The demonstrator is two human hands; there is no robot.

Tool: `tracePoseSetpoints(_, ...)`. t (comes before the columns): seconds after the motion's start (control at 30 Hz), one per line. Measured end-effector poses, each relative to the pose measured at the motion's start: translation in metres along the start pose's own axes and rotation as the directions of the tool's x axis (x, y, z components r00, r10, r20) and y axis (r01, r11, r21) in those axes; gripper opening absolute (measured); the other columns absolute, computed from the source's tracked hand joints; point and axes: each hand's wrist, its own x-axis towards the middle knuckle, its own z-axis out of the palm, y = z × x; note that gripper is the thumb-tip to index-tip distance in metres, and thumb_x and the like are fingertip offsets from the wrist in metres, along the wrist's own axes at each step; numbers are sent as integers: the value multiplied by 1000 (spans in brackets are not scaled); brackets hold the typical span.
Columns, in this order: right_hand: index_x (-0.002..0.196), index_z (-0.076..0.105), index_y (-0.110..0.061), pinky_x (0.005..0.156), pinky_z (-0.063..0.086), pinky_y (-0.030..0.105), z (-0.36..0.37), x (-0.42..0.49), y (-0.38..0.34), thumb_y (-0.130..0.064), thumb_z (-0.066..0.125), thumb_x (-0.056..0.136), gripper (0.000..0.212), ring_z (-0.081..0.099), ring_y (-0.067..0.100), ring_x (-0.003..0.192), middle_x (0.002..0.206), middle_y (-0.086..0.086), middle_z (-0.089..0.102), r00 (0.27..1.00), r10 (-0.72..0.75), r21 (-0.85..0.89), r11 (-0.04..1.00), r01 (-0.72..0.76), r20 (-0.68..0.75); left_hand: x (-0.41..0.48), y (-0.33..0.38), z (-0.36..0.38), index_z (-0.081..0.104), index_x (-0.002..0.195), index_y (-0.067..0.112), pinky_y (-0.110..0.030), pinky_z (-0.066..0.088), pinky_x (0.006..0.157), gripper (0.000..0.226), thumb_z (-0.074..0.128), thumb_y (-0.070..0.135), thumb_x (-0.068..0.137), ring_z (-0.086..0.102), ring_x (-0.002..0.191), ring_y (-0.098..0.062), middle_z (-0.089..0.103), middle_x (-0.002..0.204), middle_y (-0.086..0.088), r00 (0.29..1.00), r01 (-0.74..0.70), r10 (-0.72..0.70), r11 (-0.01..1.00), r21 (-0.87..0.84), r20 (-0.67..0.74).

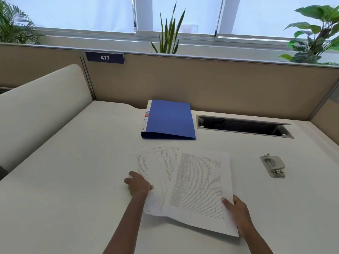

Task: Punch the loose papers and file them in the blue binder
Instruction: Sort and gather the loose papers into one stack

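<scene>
Papers (157, 167) fanned loosely on desk (73, 162), not yet squared. Left hand (139, 184) sits on their left edge, fingers curled over it; pinching or only pressing, cannot tell. Likely pins the lower sheets.

Right hand (238, 215) pinches the top sheet (200, 186) at its near right edge, thumb on top, fingers beneath; probably to slide it into line.

Binder (170, 120) closed, flat, beyond the left fingertips, apart from the papers. Punch (273, 165) right of and beyond the right fingers, well apart, untouched.
</scene>
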Motion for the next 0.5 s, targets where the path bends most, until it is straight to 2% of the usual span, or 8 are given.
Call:
tracePoseSetpoints(0.13, 101, 60, -9, 83, 49, 36, -1, 0, -1, -9, 57, 90, 11, 62, 28, 89, 100, 14, 66, 1000, -6, 12, 1000, 6, 11, 8, -11, -7, 44, 104, 0, -41, 45, 91, 28, 61, -3, 82, 56, 111, -40, 56, 121, -30, 995, -81, 70, 980, -180, -65)
tracePoseSetpoints(0.2, 107, 61, -6, 83, 48, 35, -1, 1, 0, -10, 57, 90, 18, 61, 28, 89, 99, 13, 65, 1000, -14, -6, 1000, 14, 9, 7, -11, -15, 62, 93, -7, -42, 47, 81, 11, 57, -2, 84, 61, 94, -36, 65, 101, -28, 981, -180, 164, 968, -177, -103)
tracePoseSetpoints(0.27, 114, 60, -4, 84, 48, 35, -1, 1, 0, -12, 57, 91, 25, 61, 28, 91, 99, 11, 64, 1000, -22, -23, 999, 22, 6, 2, -4, -25, 65, 89, -8, -35, 41, 68, 15, 53, 0, 87, 59, 84, -30, 67, 94, -24, 954, -275, 245, 944, -179, -172)
tracePoseSetpoints(0.37, 117, 59, -2, 81, 45, 32, 0, 0, 0, -11, 56, 91, 28, 60, 27, 91, 99, 10, 63, 999, -35, -44, 998, 35, 2, -12, 15, -44, 62, 94, -7, -28, 36, 68, 17, 48, 3, 90, 62, 89, -35, 67, 98, -25, 880, -404, 349, 907, -121, -321)
tracePoseSetpoints(0.43, 116, 59, -3, 80, 44, 31, -1, -1, -1, -11, 55, 91, 27, 60, 27, 90, 100, 11, 64, 999, -40, -50, 998, 40, 2, -23, 30, -58, 61, 94, -5, -28, 36, 67, 16, 48, 4, 91, 61, 88, -37, 67, 97, -24, 799, -507, 443, 860, -59, -406)
tracePoseSetpoints(0.5, 116, 60, -3, 80, 44, 30, -1, -3, -2, -11, 55, 91, 27, 60, 26, 90, 100, 11, 64, 999, -49, -57, 997, 49, 8, -37, 44, -73, 60, 89, -3, -26, 35, 63, 15, 48, 6, 92, 58, 79, -35, 67, 90, -21, 688, -607, 524, 795, -2, -502)
